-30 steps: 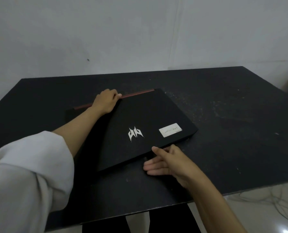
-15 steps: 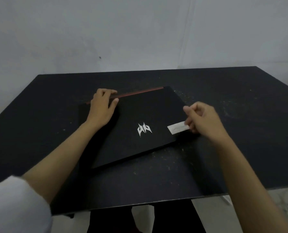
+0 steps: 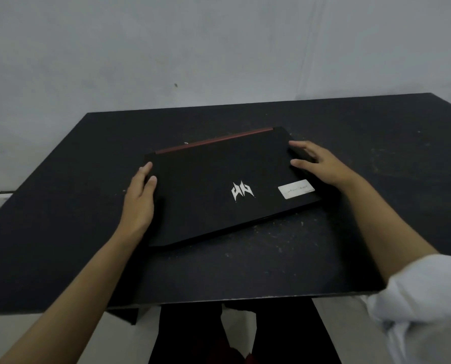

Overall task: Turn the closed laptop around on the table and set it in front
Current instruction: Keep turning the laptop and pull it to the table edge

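Change: since the earlier frame we had shifted both hands; the left had left the red far edge for the laptop's left side, and the right had gone from the sticker corner to the right side, further back.
Count: we saw one laptop (image 3: 219,185), one table (image 3: 61,206), two hands, one logo (image 3: 242,191), one sticker (image 3: 296,192).
Place: the laptop lay closed and flat on the table, near its middle, just ahead of us.
Heading: its long axis ran left to right, skewed, with the right end further from us; the red strip (image 3: 213,140) lay on the far edge and the logo's points faced us.
Left hand (image 3: 139,203): open and flat, palm against the left edge, fingertips on the lid; we could not tell whether it gripped.
Right hand (image 3: 321,164): open, fingers spread over the right rear corner, pressing on the lid rather than closed round it.
Materials: matte black lid, rectangular with cut corners; silver angular logo; white rounded sticker; dull black tabletop, flecked with pale specks.
Sleeve (image 3: 424,306): white cloth, at the right forearm.
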